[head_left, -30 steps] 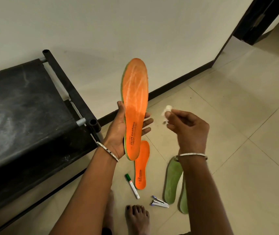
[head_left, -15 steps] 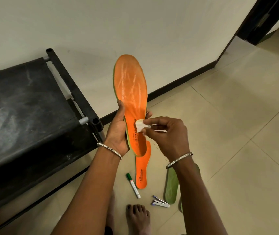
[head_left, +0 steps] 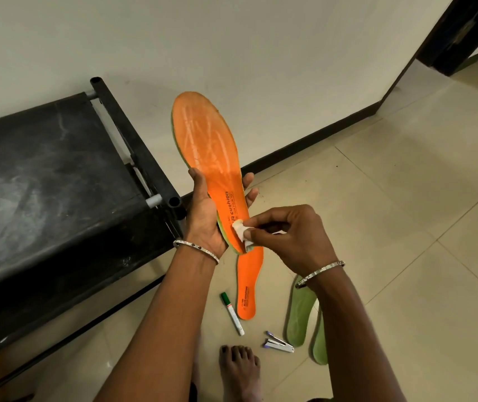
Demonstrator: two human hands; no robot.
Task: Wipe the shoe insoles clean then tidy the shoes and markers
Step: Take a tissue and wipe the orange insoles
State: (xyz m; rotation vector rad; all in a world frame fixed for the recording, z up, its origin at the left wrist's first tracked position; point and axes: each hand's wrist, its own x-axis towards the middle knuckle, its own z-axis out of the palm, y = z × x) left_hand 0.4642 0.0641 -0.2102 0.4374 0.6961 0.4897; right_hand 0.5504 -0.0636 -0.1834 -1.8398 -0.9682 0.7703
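Observation:
My left hand (head_left: 207, 216) grips an orange insole (head_left: 205, 149) upright by its heel half, toe end pointing up towards the wall. My right hand (head_left: 288, 236) pinches a small white wad of tissue (head_left: 242, 232) and presses it against the insole near the heel, beside the printed lettering. A second orange insole (head_left: 248, 285) lies flat on the floor tiles below. Two green insoles (head_left: 301, 317) lie on the floor to the right, partly hidden by my right forearm. A green-capped white marker (head_left: 232, 313) lies on the floor left of the lower orange insole.
A black bench (head_left: 49, 192) with a dusty top stands at the left against the white wall. A small metal stapler (head_left: 279, 343) lies on the tiles near my bare foot (head_left: 240, 369). A dark doorway (head_left: 464, 33) opens at the top right.
My right hand has brought the tissue from the air at the right onto the insole and slid it down towards the heel. The insole has tilted a little leftward.

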